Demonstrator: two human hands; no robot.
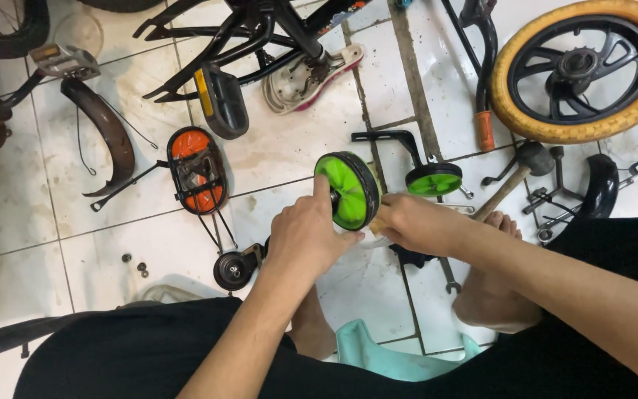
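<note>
My left hand (306,235) grips a small green training wheel with a black tyre (348,190), thumb up against its green face. My right hand (416,222) is closed on the other side of the same wheel, around something pale at its hub that I cannot make out. A second green training wheel (434,179) on a black bracket lies on the white tiled floor (149,244) just beyond my right hand.
Bicycle parts lie all around: a yellow-tyred wheel (579,70), a hammer (515,181), a black frame with pedal (219,100), an orange pedal (197,170), a brown mudguard (105,133), loose nuts (138,266), a wrench (448,275). My bare feet (492,295) rest below.
</note>
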